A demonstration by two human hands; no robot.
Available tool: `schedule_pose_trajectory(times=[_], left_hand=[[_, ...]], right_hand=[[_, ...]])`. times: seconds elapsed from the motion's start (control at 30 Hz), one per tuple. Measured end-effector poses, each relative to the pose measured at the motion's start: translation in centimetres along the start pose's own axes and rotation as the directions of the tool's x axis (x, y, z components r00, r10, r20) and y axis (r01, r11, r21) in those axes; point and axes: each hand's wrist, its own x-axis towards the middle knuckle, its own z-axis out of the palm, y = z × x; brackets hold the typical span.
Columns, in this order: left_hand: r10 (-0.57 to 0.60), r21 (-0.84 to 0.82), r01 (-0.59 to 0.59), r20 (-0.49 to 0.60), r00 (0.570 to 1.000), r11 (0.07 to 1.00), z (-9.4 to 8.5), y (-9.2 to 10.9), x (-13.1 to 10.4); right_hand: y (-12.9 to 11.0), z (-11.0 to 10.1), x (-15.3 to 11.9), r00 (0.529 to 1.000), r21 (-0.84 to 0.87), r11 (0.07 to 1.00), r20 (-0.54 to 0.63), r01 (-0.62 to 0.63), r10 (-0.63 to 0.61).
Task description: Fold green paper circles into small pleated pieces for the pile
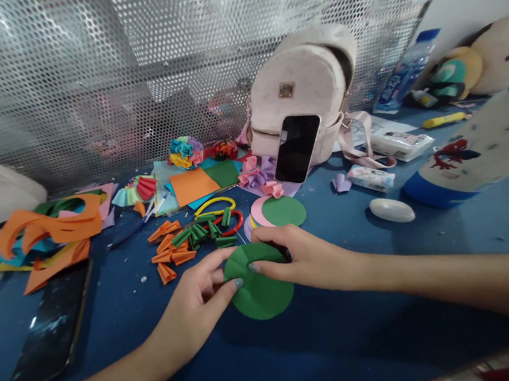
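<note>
A green paper circle (pixel 263 298) with faint creases is held up above the blue table. My left hand (pixel 202 296) pinches its left edge between thumb and fingers. On its upper right part, my right hand (pixel 295 259) grips it, thumb on the front face and fingers behind. Just behind my right hand lies a stack of pink and purple circles with a green circle (pixel 284 211) on it. Folded orange pieces (pixel 170 251) and folded green pieces (pixel 195 233) are heaped beyond my left hand, beside scissors with yellow and red handles (pixel 231 222).
A phone (pixel 297 149) leans on a white backpack (pixel 302 82). Another phone (pixel 49 333) and orange paper scraps (pixel 53 227) lie at left. A large bottle (pixel 473 155), a white oval object (pixel 392 210) and tissue packs (pixel 398 145) are at right. Perforated metal (pixel 110 78) stands behind.
</note>
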Motion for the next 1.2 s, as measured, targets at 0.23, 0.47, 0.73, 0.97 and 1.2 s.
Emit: schedule_pose_trajectory(times=[0.23,0.47,0.73,0.97,1.2], left_hand=[[0.293,0.609,-0.228,-0.008,0.956,0.76,-1.3,-1.9,-1.1],[0.555,0.874,-0.476,0.443,0.704,-0.095,-2.6,-3.1,-2.3],[0.537,0.858,-0.506,0.467,0.702,-0.085,-2.9,-2.9,-2.1],[0.532,0.849,-0.526,0.467,0.706,-0.048,-3.0,-3.1,-2.3],[0.531,0.845,-0.532,0.477,0.7,-0.056,-2.9,-3.0,-2.4]], right_hand=[[0.9,0.9,-0.3,0.999,-0.29,0.956,0.031,0.033,-0.025],[2.2,1.9,-1.1,0.984,-0.48,0.861,0.036,0.171,-0.176],[2.6,2.3,-1.1,0.862,-0.582,0.666,0.131,0.467,-0.49],[2.0,2.8,-1.2,0.786,-0.702,0.477,0.193,0.529,-0.588],[1.6,3.4,-1.0,0.773,-0.736,0.423,0.213,0.529,-0.598]])
